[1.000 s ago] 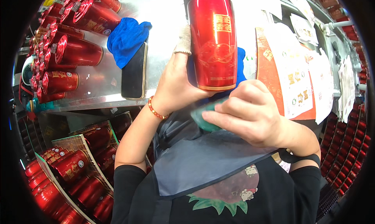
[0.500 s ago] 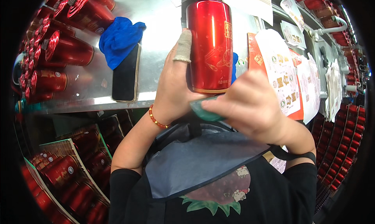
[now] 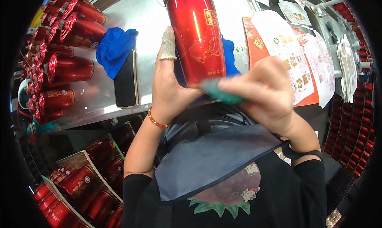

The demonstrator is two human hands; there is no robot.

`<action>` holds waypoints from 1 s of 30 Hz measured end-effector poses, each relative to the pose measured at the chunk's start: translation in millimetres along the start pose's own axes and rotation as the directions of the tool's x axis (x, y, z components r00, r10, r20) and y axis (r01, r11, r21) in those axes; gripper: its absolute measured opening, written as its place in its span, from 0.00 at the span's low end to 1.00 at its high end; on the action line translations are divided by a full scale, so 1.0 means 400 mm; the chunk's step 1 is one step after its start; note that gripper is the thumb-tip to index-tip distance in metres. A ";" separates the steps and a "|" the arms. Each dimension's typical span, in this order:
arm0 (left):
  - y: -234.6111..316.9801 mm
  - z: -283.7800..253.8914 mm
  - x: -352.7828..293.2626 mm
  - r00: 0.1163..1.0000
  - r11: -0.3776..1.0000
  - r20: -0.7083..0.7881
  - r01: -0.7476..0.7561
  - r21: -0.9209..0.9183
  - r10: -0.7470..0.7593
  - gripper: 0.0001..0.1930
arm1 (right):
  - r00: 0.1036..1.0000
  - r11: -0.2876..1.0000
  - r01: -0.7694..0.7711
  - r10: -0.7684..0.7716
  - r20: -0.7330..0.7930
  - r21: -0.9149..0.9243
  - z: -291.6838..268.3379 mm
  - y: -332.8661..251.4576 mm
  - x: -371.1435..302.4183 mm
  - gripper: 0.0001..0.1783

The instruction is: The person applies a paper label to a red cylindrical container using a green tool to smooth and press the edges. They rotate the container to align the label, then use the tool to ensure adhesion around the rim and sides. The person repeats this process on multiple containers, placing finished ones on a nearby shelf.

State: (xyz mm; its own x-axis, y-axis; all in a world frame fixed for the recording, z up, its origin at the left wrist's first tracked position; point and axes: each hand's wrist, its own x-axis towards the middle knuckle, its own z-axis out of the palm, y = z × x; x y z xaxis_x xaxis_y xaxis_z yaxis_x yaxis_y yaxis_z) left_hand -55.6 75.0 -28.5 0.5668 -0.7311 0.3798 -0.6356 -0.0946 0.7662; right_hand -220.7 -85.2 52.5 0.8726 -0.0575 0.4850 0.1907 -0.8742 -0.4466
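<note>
A glossy red bottle (image 3: 196,37) with gold print stands tilted over the metal bench's front. My left hand (image 3: 169,84) grips it along its left side, the thumb wearing a beige finger cover. Between the thumb and fingers of my right hand (image 3: 266,94) is a flat green piece (image 3: 221,92), smeared by motion, which looks like a scraper. It lies at the bottle's lower right edge; whether it touches the bottle I cannot tell. Behind the bottle shows a blue cloth (image 3: 229,57).
Several red bottles (image 3: 69,67) lie stacked at the left of the bench (image 3: 93,108). A second blue cloth (image 3: 114,49) rests on a phone (image 3: 126,84). Printed sheets (image 3: 286,61) on red card lie right. Crates of bottles (image 3: 77,184) stand below left.
The bottle and my left hand have shifted left and up in the view, the bottle tilting more. My right hand has moved the green piece up to the bottle's lower right edge.
</note>
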 end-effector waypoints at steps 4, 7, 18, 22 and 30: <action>0.002 0.002 0.006 1.000 1.000 0.011 -0.006 0.009 0.006 0.63 | 0.995 0.996 0.076 -0.079 -0.054 -0.047 0.032 0.017 -0.017 0.29; 0.002 0.000 0.002 0.999 0.999 0.017 -0.027 0.023 0.027 0.63 | 0.998 0.995 0.041 -0.036 -0.051 0.088 0.019 0.019 0.005 0.28; -0.117 -0.196 -0.060 0.975 0.944 -0.089 0.221 0.245 -0.205 0.36 | 0.908 0.859 -0.323 0.399 -0.125 0.398 0.020 0.213 0.112 0.12; -0.175 -0.240 -0.083 0.979 0.703 -0.086 0.195 0.684 -0.187 0.36 | 0.998 0.976 -0.007 -0.008 0.068 0.219 0.013 0.105 0.151 0.09; -0.179 -0.229 -0.032 0.887 0.501 -0.202 0.409 0.763 -0.415 0.39 | 0.944 0.964 0.258 -0.265 0.196 0.057 0.030 0.009 0.150 0.13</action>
State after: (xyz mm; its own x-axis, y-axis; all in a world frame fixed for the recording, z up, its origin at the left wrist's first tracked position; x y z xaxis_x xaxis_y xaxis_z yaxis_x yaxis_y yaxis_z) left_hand 30.6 152.9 -40.5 0.8726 -0.4726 0.1234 -0.4870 -0.8615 0.1440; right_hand -162.2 -86.0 70.8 0.8618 0.2718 0.4284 0.4350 -0.8304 -0.3482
